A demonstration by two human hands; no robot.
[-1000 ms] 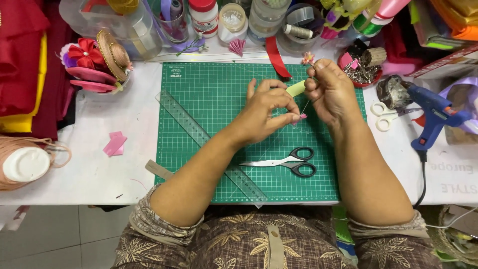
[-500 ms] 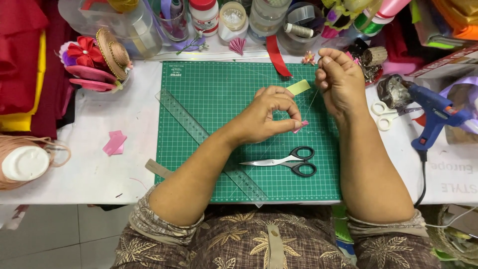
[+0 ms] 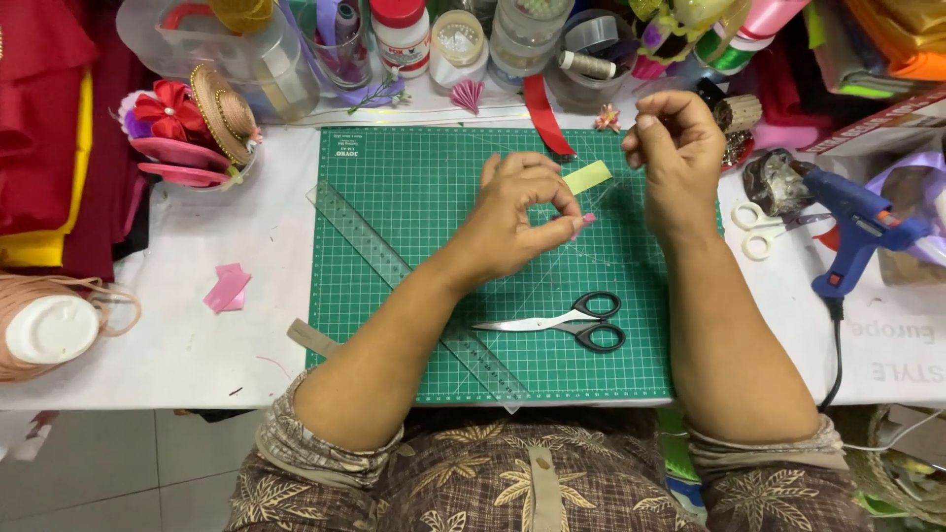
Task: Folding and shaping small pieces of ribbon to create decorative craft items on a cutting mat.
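1. Left hand (image 3: 517,212): curled above the green cutting mat (image 3: 414,207), fingertips pinched on a small pink piece (image 3: 583,221), with a yellow-green strip (image 3: 587,177) sticking out just behind the fingers.
2. Right hand (image 3: 675,148): raised over the mat's far right corner, thumb and fingers pressed together (too small to tell what sits between them).
3. Hands apart, the right one farther from the body than the left.
4. Black-handled scissors (image 3: 567,322): flat on the mat, near the left hand, blades closed and pointing left.
5. Clear ruler (image 3: 414,286): diagonal across the mat, passing under the left forearm.
6. Blue glue gun (image 3: 857,222): on the table (image 3: 197,345) right of the mat, beside white-handled scissors (image 3: 754,229).
7. Pink scrap (image 3: 227,288): on the table left of the mat.
8. Red ribbon (image 3: 544,113): across the mat's far edge.
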